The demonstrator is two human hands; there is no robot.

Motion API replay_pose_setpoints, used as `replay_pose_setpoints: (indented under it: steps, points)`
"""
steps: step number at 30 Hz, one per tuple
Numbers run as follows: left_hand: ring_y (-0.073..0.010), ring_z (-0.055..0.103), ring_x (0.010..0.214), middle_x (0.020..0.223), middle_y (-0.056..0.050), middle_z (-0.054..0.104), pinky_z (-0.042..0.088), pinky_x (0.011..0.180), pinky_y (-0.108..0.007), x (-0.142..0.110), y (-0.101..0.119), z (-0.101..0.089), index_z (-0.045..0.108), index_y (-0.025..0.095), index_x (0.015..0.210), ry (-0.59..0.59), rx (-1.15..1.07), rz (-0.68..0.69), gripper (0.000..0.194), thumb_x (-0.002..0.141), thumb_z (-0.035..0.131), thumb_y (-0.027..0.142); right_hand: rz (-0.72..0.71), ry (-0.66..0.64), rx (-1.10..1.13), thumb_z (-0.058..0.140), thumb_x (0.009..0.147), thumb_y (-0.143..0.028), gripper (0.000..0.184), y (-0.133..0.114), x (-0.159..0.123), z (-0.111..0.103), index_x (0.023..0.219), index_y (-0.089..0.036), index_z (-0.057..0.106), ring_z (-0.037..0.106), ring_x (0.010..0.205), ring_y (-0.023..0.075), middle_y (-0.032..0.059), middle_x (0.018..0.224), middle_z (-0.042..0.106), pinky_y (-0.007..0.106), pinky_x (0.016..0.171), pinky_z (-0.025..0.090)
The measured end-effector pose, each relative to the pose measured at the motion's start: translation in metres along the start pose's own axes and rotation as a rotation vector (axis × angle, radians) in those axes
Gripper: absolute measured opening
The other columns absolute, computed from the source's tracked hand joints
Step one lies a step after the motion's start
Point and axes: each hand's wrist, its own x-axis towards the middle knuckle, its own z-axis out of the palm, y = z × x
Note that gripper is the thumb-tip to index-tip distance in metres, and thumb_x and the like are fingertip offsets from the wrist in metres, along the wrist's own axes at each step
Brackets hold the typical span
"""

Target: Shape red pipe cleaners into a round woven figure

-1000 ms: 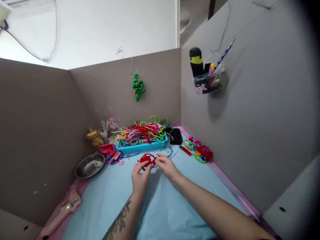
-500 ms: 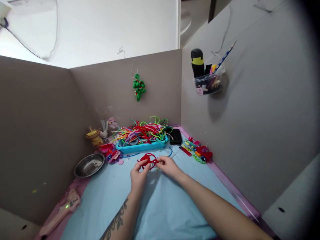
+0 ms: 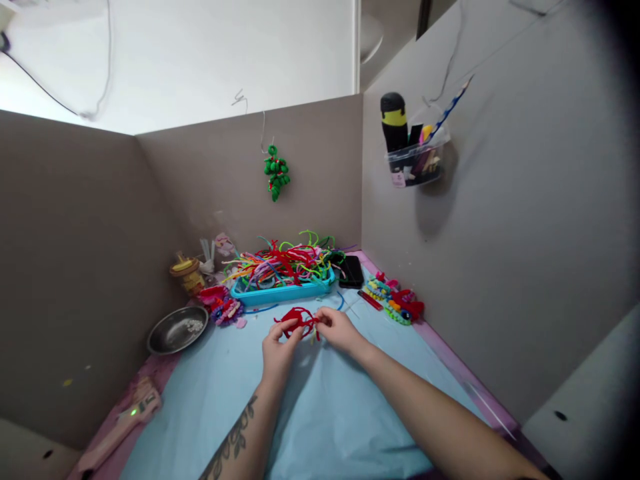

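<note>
A looped piece of red pipe cleaner (image 3: 301, 313) is held above the blue table cover, in the middle of the view. My left hand (image 3: 278, 348) pinches its left side between thumb and fingers. On its right edge, my right hand (image 3: 337, 328) is closed around a short red end, which pokes out below the fingertips. Just beyond the hands stands a blue tray (image 3: 280, 294) heaped with many-coloured pipe cleaners (image 3: 293, 262).
A metal bowl (image 3: 170, 339) with small white bits and a pink glue gun (image 3: 125, 427) lie at left. Colourful pipe-cleaner figures (image 3: 397, 303) and a black phone (image 3: 351, 272) are at right. Grey panels (image 3: 250, 167) enclose the table; a clear bin (image 3: 415, 167) hangs right.
The right fingers have shifted slightly at the edge of the red piece, and a short red end now shows below them. The left hand keeps its pinch.
</note>
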Motion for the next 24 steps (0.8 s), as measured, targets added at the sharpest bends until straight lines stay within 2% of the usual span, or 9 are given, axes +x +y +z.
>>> replay_pose_setpoints:
  steps: [5,11,14,20,24]
  points:
    - [-0.0224,0.06,0.09,0.093,-0.009,0.067,0.042,0.085,-0.035,-0.001,0.002,0.001,0.069,0.016,0.094,-0.045,-0.009,0.006,0.032,0.066,0.068,0.032,-0.066,0.141,-0.019,0.048,0.068,-0.016,0.009,-0.002,-0.001,-0.003,0.068,-0.018,0.056,0.049,0.051,0.0109,-0.0037,0.054,0.054,0.021,0.051,0.036]
    - [-0.0213,0.059,0.086,0.087,-0.008,0.067,0.043,0.083,-0.036,-0.001,0.004,0.001,0.071,0.017,0.088,-0.03,0.038,0.075,0.026,0.068,0.066,0.032,-0.224,0.25,-0.025,0.048,0.072,-0.017,0.011,-0.008,-0.007,-0.005,0.073,-0.018,0.058,0.053,0.062,0.013,-0.0002,0.067,0.058,0.023,0.059,0.041]
    - [-0.0209,0.058,0.085,0.086,-0.008,0.066,0.042,0.083,-0.035,-0.001,0.005,0.001,0.071,0.018,0.087,-0.037,0.034,0.104,0.024,0.068,0.065,0.031,-0.204,0.231,0.06,0.049,0.073,-0.02,0.009,-0.007,-0.007,-0.003,0.075,-0.019,0.058,0.053,0.062,0.013,-0.0003,0.068,0.058,0.024,0.059,0.041]
    - [-0.0203,0.058,0.084,0.084,-0.007,0.066,0.041,0.085,-0.035,-0.002,0.01,0.001,0.072,0.018,0.083,-0.042,-0.005,0.105,0.021,0.067,0.066,0.03,0.032,0.08,0.331,0.056,0.068,-0.027,0.008,0.002,0.0,0.003,0.073,-0.02,0.056,0.052,0.055,0.0131,-0.0024,0.058,0.055,0.024,0.052,0.039]
    - [-0.0204,0.058,0.084,0.084,-0.007,0.066,0.041,0.085,-0.035,-0.003,0.012,0.0,0.072,0.018,0.082,-0.031,-0.01,0.104,0.022,0.066,0.067,0.032,0.023,0.047,0.341,0.062,0.064,-0.03,0.013,0.006,0.003,0.004,0.068,-0.018,0.058,0.051,0.059,0.0124,-0.0021,0.061,0.056,0.026,0.06,0.04]
